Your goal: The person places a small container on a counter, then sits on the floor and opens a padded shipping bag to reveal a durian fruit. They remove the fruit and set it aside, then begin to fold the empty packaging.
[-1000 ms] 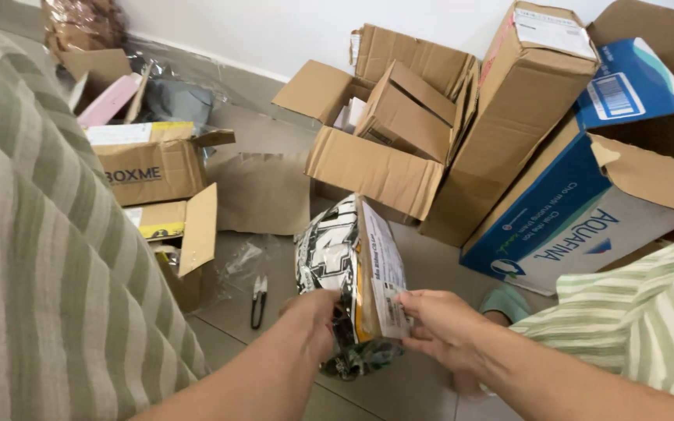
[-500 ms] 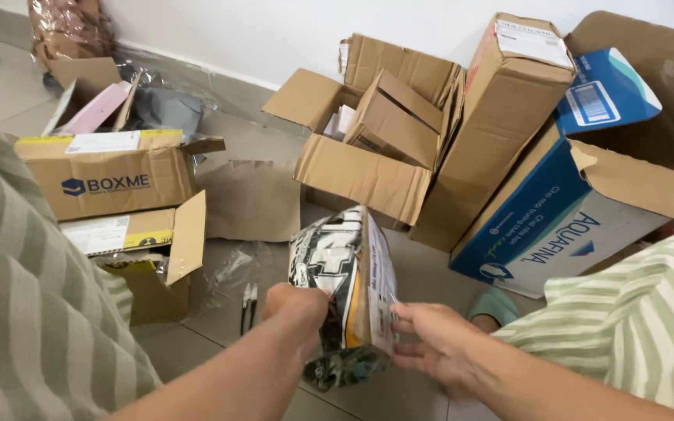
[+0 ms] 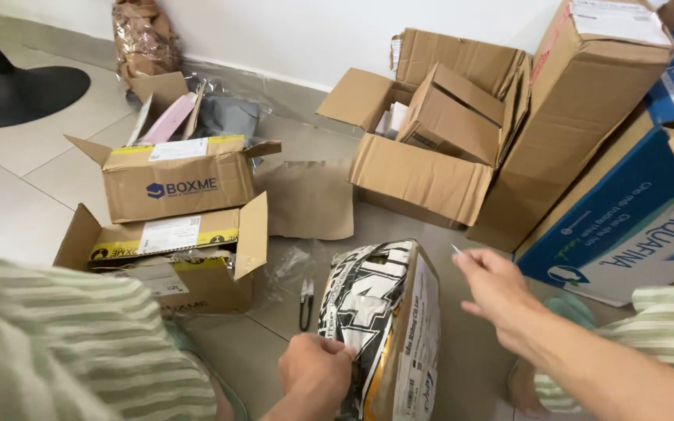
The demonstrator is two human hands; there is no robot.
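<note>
A bulky parcel (image 3: 380,308) wrapped in black-and-white printed plastic stands on the floor tiles in front of me, with a white label down its right side. My left hand (image 3: 315,376) grips its lower left edge. My right hand (image 3: 497,290) is lifted off the parcel to the right, its fingertips pinching a tiny white sliver (image 3: 455,249). My striped sleeves fill the bottom left and right corners.
Small black snips (image 3: 306,301) lie on the floor left of the parcel. Two opened cardboard boxes (image 3: 177,183) stand at the left, a flat sheet of cardboard (image 3: 310,199) behind. More open boxes (image 3: 431,148), a tall carton (image 3: 571,117) and a blue-and-white box (image 3: 633,226) crowd the right. A black chair base (image 3: 21,93) stands far left.
My right hand has let go of the parcel's label side and lifted away to the right. The parcel now sits lower, and my view has swung left and down.
</note>
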